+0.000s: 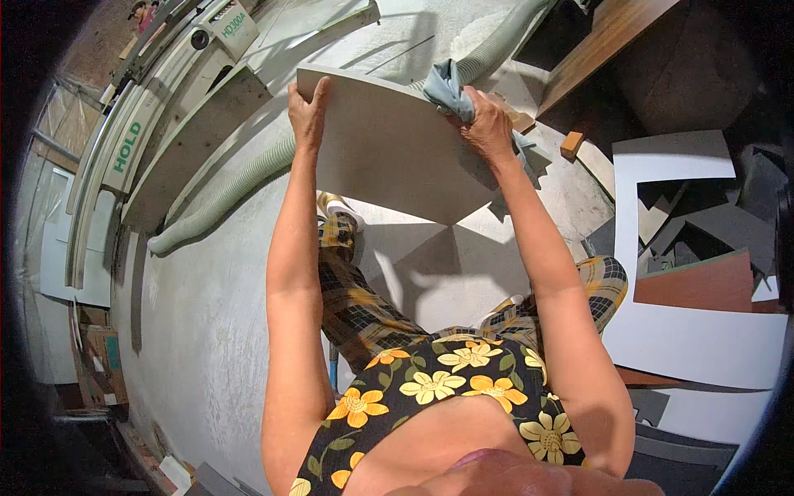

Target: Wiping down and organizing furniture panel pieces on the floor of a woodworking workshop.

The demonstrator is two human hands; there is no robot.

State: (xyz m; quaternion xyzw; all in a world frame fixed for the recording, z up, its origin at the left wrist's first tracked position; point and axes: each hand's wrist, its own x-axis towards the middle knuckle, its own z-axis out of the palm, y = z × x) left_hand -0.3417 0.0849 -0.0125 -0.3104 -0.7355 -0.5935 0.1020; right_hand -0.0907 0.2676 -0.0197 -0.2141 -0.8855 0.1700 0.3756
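Observation:
A flat grey board is held up in front of me, tilted above the floor. My left hand grips its upper left corner, thumb on the near face and fingers mostly hidden behind. At the board's right end, my right hand is closed on a bunched blue-grey cloth, which lies over the upper right edge. The lower corner of the board points toward my legs and touches nothing that I can see.
A ribbed hose runs along the concrete floor behind the board. On the left stands a long machine with rails. Board offcuts, including a white cut-out sheet, are piled at right near a small wooden block.

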